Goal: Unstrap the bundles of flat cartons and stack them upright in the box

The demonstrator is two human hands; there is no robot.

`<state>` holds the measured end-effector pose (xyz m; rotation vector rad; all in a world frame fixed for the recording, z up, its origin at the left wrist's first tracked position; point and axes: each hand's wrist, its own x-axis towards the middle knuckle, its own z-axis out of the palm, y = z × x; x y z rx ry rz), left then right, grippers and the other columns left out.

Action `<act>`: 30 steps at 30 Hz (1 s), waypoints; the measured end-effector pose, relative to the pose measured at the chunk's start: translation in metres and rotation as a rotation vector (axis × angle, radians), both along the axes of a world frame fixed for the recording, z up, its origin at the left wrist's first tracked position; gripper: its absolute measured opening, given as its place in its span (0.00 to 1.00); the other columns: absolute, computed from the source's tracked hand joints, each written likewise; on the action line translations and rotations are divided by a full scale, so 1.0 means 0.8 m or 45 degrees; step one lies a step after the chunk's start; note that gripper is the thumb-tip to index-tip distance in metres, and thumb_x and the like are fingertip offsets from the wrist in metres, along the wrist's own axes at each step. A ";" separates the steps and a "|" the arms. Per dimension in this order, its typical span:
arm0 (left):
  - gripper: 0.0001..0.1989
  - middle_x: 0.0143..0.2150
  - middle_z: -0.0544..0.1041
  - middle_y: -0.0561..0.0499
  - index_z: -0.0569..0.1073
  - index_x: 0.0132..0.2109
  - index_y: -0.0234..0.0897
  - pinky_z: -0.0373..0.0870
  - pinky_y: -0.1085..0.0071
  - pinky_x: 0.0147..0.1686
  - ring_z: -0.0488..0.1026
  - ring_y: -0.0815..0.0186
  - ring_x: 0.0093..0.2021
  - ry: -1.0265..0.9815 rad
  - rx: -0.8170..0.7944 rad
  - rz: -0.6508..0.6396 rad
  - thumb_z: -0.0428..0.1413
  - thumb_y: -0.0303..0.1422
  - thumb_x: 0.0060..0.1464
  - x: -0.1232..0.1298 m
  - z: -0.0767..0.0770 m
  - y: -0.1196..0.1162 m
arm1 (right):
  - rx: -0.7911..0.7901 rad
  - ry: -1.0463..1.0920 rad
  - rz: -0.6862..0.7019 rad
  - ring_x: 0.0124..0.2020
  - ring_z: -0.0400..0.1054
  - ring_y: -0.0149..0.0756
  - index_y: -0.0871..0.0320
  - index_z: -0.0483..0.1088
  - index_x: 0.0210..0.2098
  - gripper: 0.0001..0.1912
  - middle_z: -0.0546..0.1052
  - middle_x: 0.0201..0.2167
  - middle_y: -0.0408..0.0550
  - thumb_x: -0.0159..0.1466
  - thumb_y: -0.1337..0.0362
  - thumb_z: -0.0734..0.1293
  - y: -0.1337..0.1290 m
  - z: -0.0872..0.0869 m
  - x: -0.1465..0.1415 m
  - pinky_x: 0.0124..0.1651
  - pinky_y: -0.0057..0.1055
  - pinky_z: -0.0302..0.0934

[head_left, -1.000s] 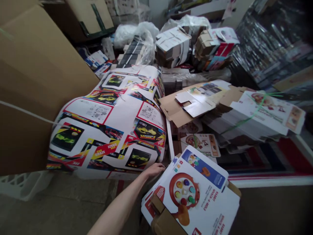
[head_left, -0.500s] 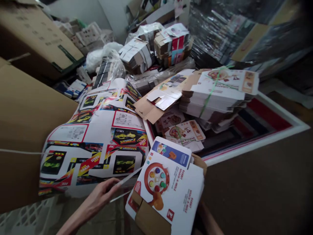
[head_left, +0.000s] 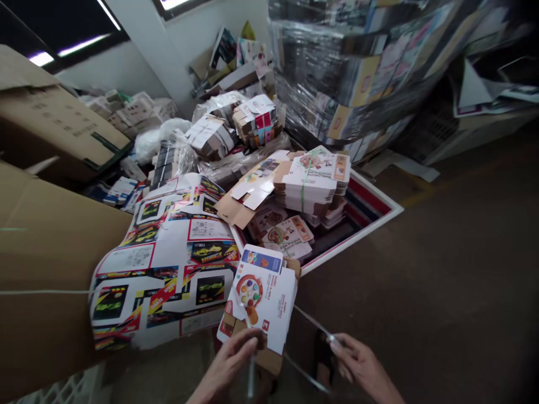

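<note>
A stack of flat-folded printed cartons (head_left: pixel 275 297) marked "Rabbit Whack-a-Mole" sits low in the middle of the head view, its top face tilted towards me. My left hand (head_left: pixel 238 353) is closed at its near edge, pinching a pale plastic strap (head_left: pixel 251 376) that lies across the top. To the right of the stack, my right hand (head_left: pixel 353 356) grips another length of the strap, which runs taut from the stack's right side. A further loose piece of strap slants below. What supports the stack underneath is hidden.
A red-and-white-rimmed tray (head_left: pixel 362 244) behind holds bundled cartons (head_left: pixel 305 188). Printed sheets with cars (head_left: pixel 168 269) lie at left, beside a large cardboard box (head_left: pixel 50 269). Film-wrapped goods (head_left: pixel 320 73) stand at the back. Dark floor (head_left: pixel 442 292) extends to the right.
My left hand has moved right, onto the near edge of the stack. My right hand has come out from beneath the stack's right side, holding strap. The view has shifted up and back.
</note>
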<state>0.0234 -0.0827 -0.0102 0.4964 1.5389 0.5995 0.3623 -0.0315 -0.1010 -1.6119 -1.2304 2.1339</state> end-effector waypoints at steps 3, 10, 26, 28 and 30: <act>0.45 0.60 0.80 0.40 0.83 0.54 0.40 0.69 0.58 0.60 0.73 0.46 0.63 -0.126 -0.055 -0.048 0.63 0.71 0.42 0.042 -0.031 0.015 | 0.014 0.123 0.033 0.23 0.59 0.33 0.61 0.69 0.58 0.42 0.68 0.21 0.39 0.63 0.31 0.62 -0.015 0.052 -0.070 0.30 0.31 0.51; 0.38 0.54 0.82 0.37 0.80 0.51 0.32 0.77 0.65 0.47 0.82 0.51 0.51 -0.367 -0.133 0.306 0.81 0.41 0.32 0.059 -0.045 0.036 | 0.384 -0.095 0.186 0.55 0.76 0.66 0.51 0.69 0.68 0.36 0.81 0.55 0.62 0.64 0.45 0.64 -0.137 0.014 -0.189 0.59 0.54 0.70; 0.39 0.49 0.82 0.41 0.70 0.61 0.34 0.64 0.73 0.21 0.74 0.67 0.26 -0.218 -0.039 -0.303 0.68 0.45 0.45 -0.038 -0.024 0.018 | -0.488 0.430 -1.096 0.52 0.75 0.46 0.57 0.82 0.43 0.41 0.85 0.48 0.57 0.42 0.32 0.81 -0.067 0.042 -0.134 0.40 0.32 0.71; 0.34 0.39 0.83 0.46 0.72 0.59 0.32 0.58 0.74 0.21 0.64 0.73 0.21 -0.116 -0.034 -0.483 0.65 0.46 0.49 -0.082 -0.011 0.031 | -0.503 0.433 -1.088 0.51 0.76 0.45 0.58 0.81 0.46 0.43 0.84 0.49 0.58 0.44 0.31 0.80 -0.068 0.040 -0.124 0.39 0.30 0.71; 0.27 0.34 0.80 0.51 0.75 0.55 0.33 0.59 0.75 0.26 0.65 0.71 0.26 0.066 0.083 -0.709 0.63 0.42 0.51 -0.118 0.005 0.055 | -0.519 0.443 -1.070 0.48 0.77 0.42 0.60 0.80 0.49 0.45 0.84 0.50 0.59 0.45 0.31 0.80 -0.069 0.041 -0.121 0.37 0.29 0.71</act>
